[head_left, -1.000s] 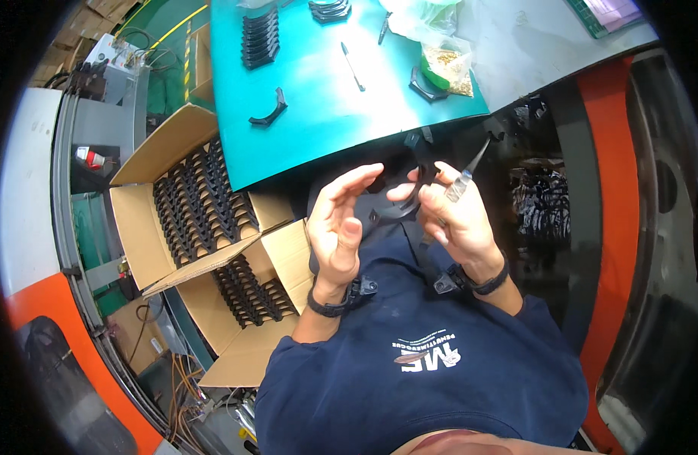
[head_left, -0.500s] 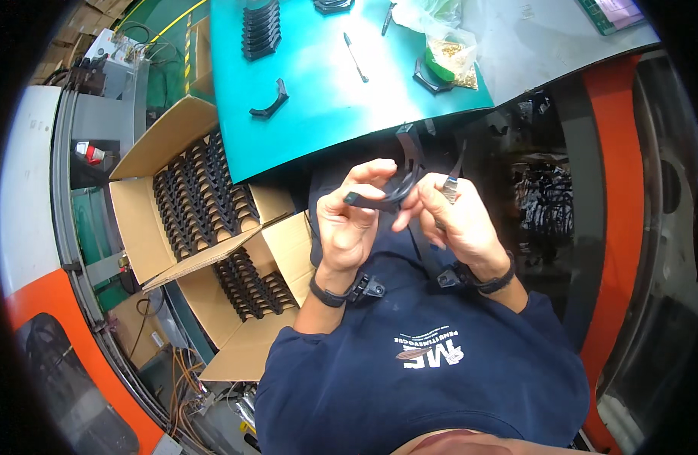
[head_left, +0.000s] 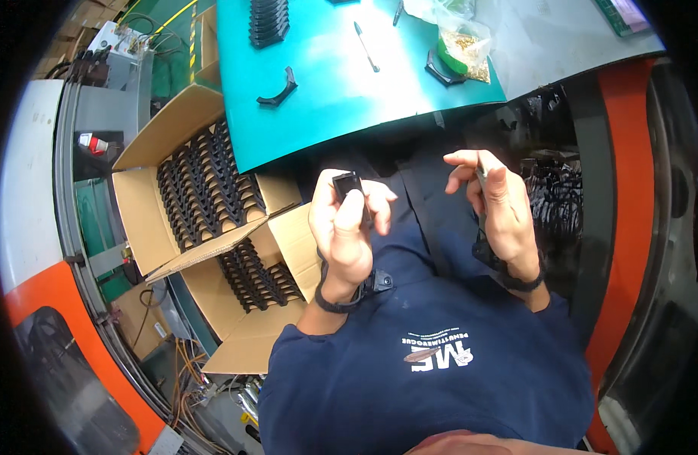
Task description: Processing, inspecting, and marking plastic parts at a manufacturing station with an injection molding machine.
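Note:
My left hand (head_left: 347, 231) is closed around a curved black plastic part (head_left: 347, 184). The part is turned nearly end-on, so the fingers hide most of its curve. Apart from it on the right, my right hand (head_left: 501, 201) keeps a slim metal knife (head_left: 482, 174) between thumb and fingers. Little of the knife shows, and its blade cannot be made out. Both hands are raised in front of my body, below the near edge of the green mat. A lone curved black part (head_left: 279, 91) lies on that mat (head_left: 319, 114).
Two open cardboard boxes (head_left: 136, 220) at the left hold rows of black parts. On the mat are a stack of parts (head_left: 268, 23), a pen (head_left: 366, 47), and a bag of small brass-coloured pieces (head_left: 466, 53) beside another black part (head_left: 442, 70). An orange machine frame (head_left: 630, 189) stands right.
My hands have moved apart, and the right one has drawn the knife away from the black part. My left hand has turned the part end-on. The view has shifted slightly.

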The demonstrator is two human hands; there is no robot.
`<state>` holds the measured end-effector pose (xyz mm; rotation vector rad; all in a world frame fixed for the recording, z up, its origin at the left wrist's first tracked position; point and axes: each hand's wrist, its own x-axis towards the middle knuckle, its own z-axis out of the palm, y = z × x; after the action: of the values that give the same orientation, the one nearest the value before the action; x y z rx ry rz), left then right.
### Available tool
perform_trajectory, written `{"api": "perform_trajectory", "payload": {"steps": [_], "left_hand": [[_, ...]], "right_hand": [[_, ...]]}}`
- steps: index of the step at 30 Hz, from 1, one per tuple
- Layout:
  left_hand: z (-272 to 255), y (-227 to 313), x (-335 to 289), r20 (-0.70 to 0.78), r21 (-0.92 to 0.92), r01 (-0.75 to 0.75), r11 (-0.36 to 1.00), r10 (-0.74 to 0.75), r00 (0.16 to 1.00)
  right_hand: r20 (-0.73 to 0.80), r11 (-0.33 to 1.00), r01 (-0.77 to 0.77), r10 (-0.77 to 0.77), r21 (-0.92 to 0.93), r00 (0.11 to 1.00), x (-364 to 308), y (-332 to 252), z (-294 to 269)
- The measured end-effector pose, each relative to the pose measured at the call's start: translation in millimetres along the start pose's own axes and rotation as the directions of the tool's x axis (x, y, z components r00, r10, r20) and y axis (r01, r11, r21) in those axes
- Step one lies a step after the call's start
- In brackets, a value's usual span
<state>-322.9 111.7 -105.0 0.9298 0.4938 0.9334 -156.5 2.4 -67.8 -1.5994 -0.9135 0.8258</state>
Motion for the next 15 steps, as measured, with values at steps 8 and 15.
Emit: {"api": "perform_trajectory", "payload": {"steps": [8,15], "left_hand": [[24.9,35.3,-13.0,-0.091,0.337,0.031,0.941,0.0,0.996],[23.4,29.0,-16.0,-0.077,0.486,-0.066,0.871,0.118,0.99]], "right_hand": [[0.091,0.65,0.496,-0.552,-0.576,0.829,8.7,-33.3,14.5],[0.098,0.564,0.521,-0.613,-0.641,0.784,9.4,-31.1,24.4]]}}
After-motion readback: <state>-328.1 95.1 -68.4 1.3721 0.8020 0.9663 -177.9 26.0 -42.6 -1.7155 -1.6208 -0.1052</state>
